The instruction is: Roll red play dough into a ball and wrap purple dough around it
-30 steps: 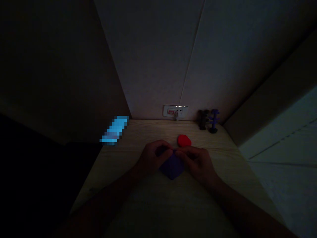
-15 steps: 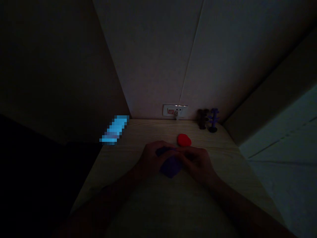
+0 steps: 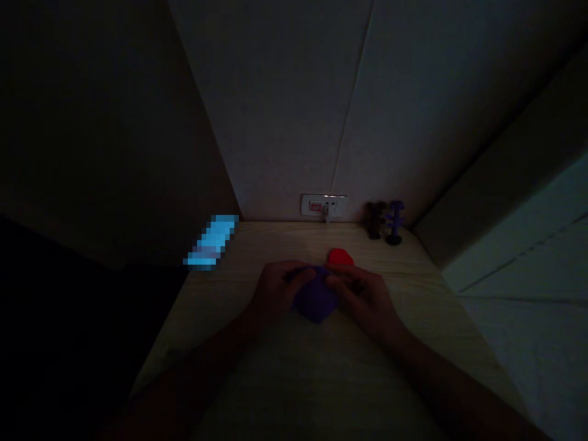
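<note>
A flattened purple piece of what looks like modelling clay [image 3: 316, 301] sits between my hands over the wooden tabletop. My left hand [image 3: 275, 291] grips its left edge, thumb across the top and fingers behind. On the other side, my right hand [image 3: 365, 297] pinches the upper right edge between thumb and fingers. Just behind the right fingers lies a flat, rounded red piece [image 3: 340, 256], its near edge partly covered by them. Dim light hides the fine detail of the purple piece.
The wooden tabletop [image 3: 220, 367] ends at a wall with a socket panel [image 3: 316, 206] holding a plug. At the back right stand a dark brown figure [image 3: 375, 220] and a purple branched figure [image 3: 394, 222] on a black base. A glowing, pixelated blue rectangle [image 3: 214, 242] is at the back left.
My left thumb and right fingers have drawn apart, so more of the purple piece shows. Both hands still hold it. The red piece is now slightly more covered by my right hand.
</note>
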